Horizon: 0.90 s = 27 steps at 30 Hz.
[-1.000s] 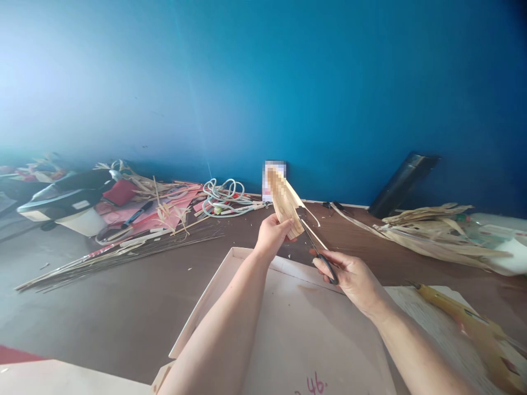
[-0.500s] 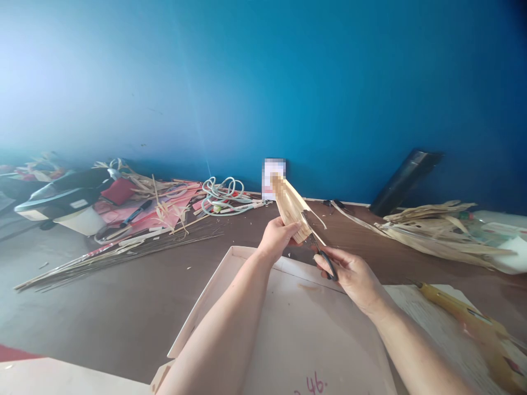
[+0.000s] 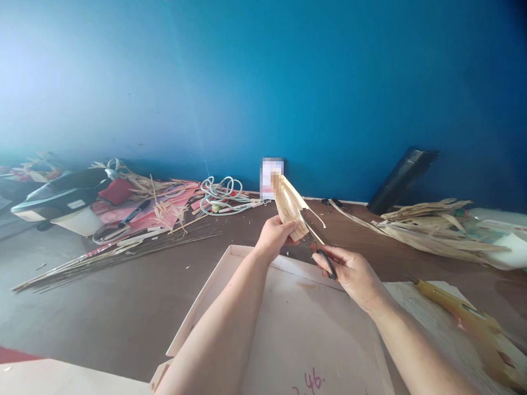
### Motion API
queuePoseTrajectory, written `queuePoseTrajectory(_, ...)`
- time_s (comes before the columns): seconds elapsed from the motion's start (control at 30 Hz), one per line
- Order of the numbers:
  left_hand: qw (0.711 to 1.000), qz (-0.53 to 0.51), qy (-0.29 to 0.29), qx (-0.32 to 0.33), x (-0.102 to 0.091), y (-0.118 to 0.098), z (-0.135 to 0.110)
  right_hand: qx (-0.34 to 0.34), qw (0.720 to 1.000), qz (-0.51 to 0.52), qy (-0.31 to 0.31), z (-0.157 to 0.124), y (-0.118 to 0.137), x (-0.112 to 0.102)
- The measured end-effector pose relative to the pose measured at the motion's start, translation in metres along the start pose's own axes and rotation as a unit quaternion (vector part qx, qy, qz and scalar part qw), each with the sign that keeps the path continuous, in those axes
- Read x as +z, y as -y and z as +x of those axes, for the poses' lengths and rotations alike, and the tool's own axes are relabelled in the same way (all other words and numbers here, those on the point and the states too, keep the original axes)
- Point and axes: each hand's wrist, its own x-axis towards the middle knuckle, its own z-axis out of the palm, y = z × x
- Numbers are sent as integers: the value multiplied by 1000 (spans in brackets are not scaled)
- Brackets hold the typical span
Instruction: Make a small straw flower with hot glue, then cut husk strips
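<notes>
My left hand [image 3: 272,236] is closed around the lower end of a pale dried husk piece [image 3: 289,204], holding it upright above the far edge of a shallow cardboard tray [image 3: 214,291]. My right hand [image 3: 349,274] grips black-handled scissors [image 3: 316,244], whose blades meet the right edge of the husk. A thin strip curls off the husk to the right.
A pile of dried husks [image 3: 432,230] lies at the right, with a yellow glue gun [image 3: 465,315] on paper nearer me. At the left lie thin sticks [image 3: 115,255], a coiled cord [image 3: 222,197], a black marker [image 3: 134,213], pink paper and an iron. A dark roll [image 3: 401,178] leans against the blue wall.
The scissors have shifted slightly up along the husk edge and my hands sit a little higher in view. Everything on the table has stayed where it was.
</notes>
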Motion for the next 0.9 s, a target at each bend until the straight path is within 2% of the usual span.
queuePoseTrajectory(0.2,999,11,26,-27,3,-4,-3,8,1000,-16,-12,2,-3,0)
queuePoseTrajectory(0.5,997,-20,63,-44,1,1,0,-11,1000,-16,-12,3,-3,1)
queuePoseTrajectory(0.73,996,-33,64,-52,0,-4,-4,-14,999,-26,-19,2,0,1)
queuePoseTrajectory(0.9,997,-27,41,-56,-2,-4,-3,-3,1000,-9,-20,2,-1,0)
